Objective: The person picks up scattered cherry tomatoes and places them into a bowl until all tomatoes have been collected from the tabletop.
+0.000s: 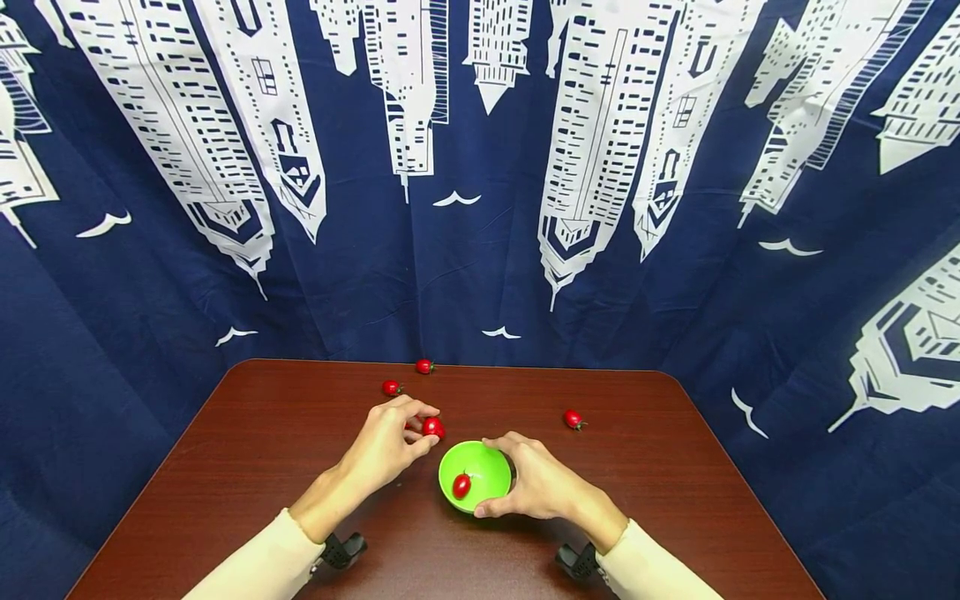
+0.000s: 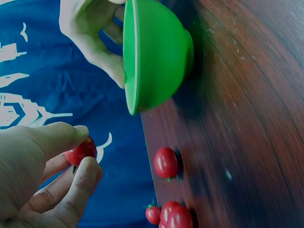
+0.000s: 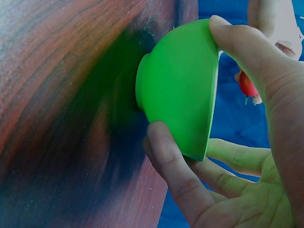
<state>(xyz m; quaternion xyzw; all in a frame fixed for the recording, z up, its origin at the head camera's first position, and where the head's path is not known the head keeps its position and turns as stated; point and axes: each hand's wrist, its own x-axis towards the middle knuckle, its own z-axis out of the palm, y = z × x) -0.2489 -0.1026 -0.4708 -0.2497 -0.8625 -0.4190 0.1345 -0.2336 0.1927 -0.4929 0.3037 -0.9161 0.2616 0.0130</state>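
One cherry tomato (image 1: 461, 485) sits in the green bowl (image 1: 487, 467) already; a 2nd (image 1: 432, 427) is pinched in the left hand (image 1: 386, 446) grip betw. thumb & fingertips, just left of the rim & off the tabletop (image 1: 262, 450). Right hand (image 1: 536, 483) grip clasps the bowl's side, thumb on the rim, steadying it. Judging by that, approx. a third done: 3 tomatoes loose on the wood, two at the far edge (image 1: 391, 387) (image 1: 425, 366), one to the right (image 1: 573, 419).

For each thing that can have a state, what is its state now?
Green plastic bowl: upright on table, one tomato inside.
Red cherry tomato: pinched by left hand, beside the bowl.
Right hand: grips bowl rim.
Three other tomatoes: loose on brown wooden table.
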